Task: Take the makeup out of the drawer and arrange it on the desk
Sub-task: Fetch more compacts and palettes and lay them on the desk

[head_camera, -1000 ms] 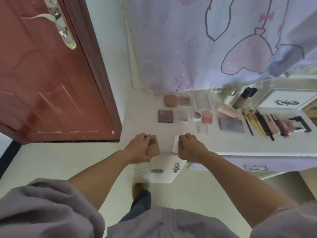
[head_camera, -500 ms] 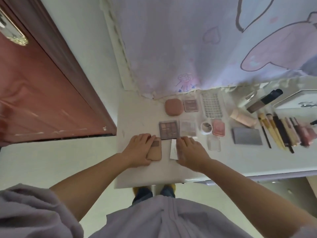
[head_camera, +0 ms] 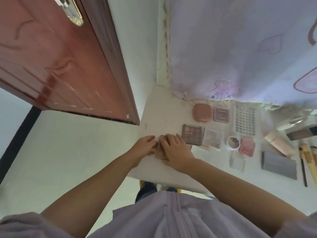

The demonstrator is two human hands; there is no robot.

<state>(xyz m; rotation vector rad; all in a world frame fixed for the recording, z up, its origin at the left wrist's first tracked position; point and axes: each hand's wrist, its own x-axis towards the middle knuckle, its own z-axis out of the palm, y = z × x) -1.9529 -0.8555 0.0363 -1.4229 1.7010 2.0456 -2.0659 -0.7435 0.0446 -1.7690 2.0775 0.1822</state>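
A small brownish-pink compact (head_camera: 160, 150) lies near the left front corner of the white desk (head_camera: 159, 114). My left hand (head_camera: 145, 147) holds its left edge with the fingertips. My right hand (head_camera: 175, 150) lies over its right side, fingers curled over the top edge and thumb below. Set out to the right are a rounded pink compact (head_camera: 202, 112), a small brown palette (head_camera: 221, 114), a dark eyeshadow palette (head_camera: 193, 134), a clear palette (head_camera: 213, 138), a round jar (head_camera: 233, 142) and a pink blush (head_camera: 247, 146). The drawer is out of sight.
A lash tray (head_camera: 245, 119), a clear case (head_camera: 237, 162), a grey palette (head_camera: 278, 165), a pink tube (head_camera: 278, 143) and brushes (head_camera: 308, 158) fill the desk's right side. A lilac curtain (head_camera: 240, 48) hangs behind. A red door (head_camera: 60, 57) stands to the left.
My head has turned left and closer to the desk. My right hand has moved left onto the compact beside my left hand. The white item it held is no longer visible.
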